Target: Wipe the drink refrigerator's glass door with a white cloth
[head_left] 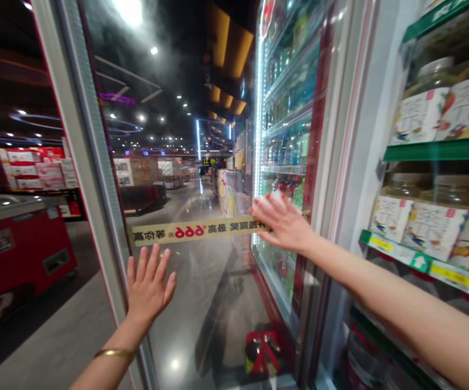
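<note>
A glass cooler door (202, 135) stands swung out in front of me, with a yellow banner strip (196, 231) across it. My left hand (148, 284) lies flat against the glass near the door's grey outer frame (84, 135), fingers spread; a gold bangle (115, 353) is on that wrist. My right hand (284, 221) is stretched out, fingers spread, resting on the door's inner edge at the end of the banner. Neither hand holds anything.
To the right, green shelves (437, 149) carry jars with white labels (417, 115). A lit drinks cooler (289, 108) with bottles stands behind the door. A red chest freezer (19, 254) sits at left, stacked cartons (35, 168) behind it. A shop aisle (189, 200) runs ahead.
</note>
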Demonstrator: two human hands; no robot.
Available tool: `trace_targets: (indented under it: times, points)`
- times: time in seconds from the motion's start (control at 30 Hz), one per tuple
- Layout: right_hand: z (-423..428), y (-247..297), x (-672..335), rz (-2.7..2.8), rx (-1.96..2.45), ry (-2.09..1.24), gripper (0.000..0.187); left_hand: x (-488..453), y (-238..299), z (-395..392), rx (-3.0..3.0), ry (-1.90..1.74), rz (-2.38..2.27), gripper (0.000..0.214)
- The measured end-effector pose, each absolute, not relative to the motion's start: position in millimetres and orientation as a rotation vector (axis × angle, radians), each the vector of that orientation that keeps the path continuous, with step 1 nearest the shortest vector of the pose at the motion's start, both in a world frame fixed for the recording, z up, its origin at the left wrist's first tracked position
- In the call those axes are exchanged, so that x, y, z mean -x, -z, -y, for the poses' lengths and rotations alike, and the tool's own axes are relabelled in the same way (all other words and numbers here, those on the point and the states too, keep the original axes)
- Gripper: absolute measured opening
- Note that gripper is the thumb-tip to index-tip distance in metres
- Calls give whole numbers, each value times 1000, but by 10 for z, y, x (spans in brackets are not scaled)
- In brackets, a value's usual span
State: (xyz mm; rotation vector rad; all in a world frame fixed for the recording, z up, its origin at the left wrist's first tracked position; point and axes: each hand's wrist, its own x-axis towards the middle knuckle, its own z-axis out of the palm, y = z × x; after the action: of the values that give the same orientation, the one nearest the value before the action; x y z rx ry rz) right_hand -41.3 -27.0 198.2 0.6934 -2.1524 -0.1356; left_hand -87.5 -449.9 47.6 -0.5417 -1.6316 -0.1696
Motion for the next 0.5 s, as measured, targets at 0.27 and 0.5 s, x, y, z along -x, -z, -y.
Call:
trace_targets:
  times: [0.27,0.5]
  points:
    - [785,-1856,382,1931,-837,268,63,756,-624,3899,551,209,1592,90]
    - [263,-3102,480,1847,-351,96,69,749,-631,3726,499,237,1605,83]
